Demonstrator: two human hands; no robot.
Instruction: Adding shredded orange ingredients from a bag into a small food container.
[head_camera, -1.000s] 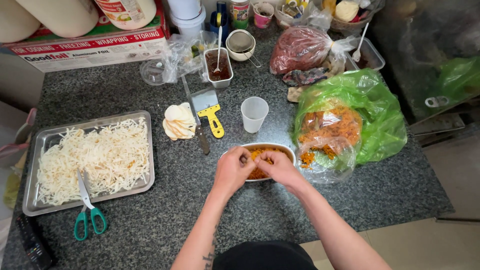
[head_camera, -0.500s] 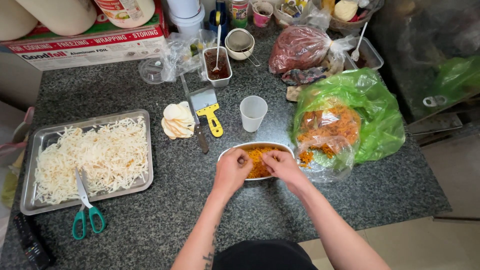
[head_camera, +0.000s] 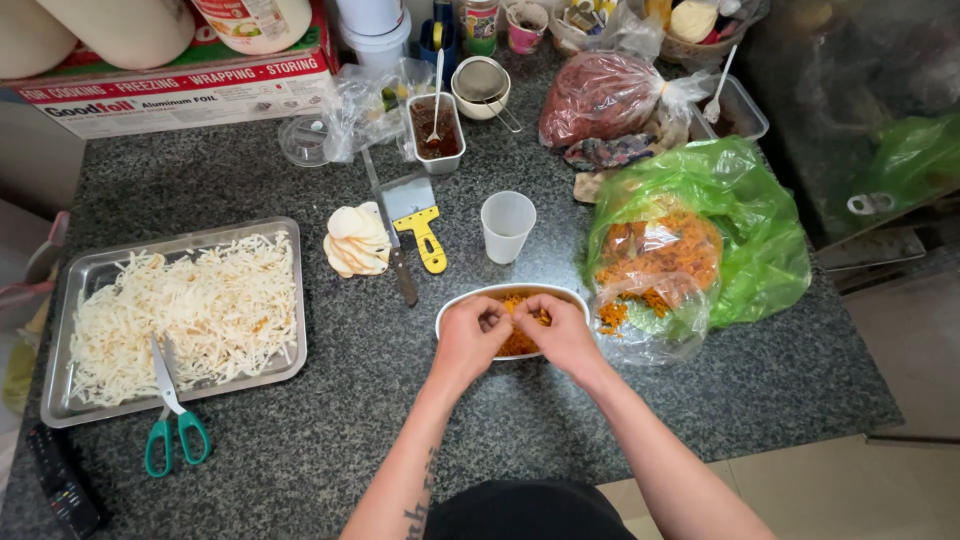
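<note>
On the dark stone surface the white oval dish of orange shreds had stayed just left of the green bag. I saw my left hand and right hand close together over it, fingers pinching the shreds.

A single camera, worn on the person's head, looks almost straight down from above onto the speckled dark bench, facing away from the body so that the far edge with the boxes and tubs lies along the top of the picture and the person's own torso sits at the bottom. It stands at about arm's reach: the left hand and right hand meet just below the middle, over the white oval dish. The metal tray reaches the left edge, and floor shows at the right.
</note>
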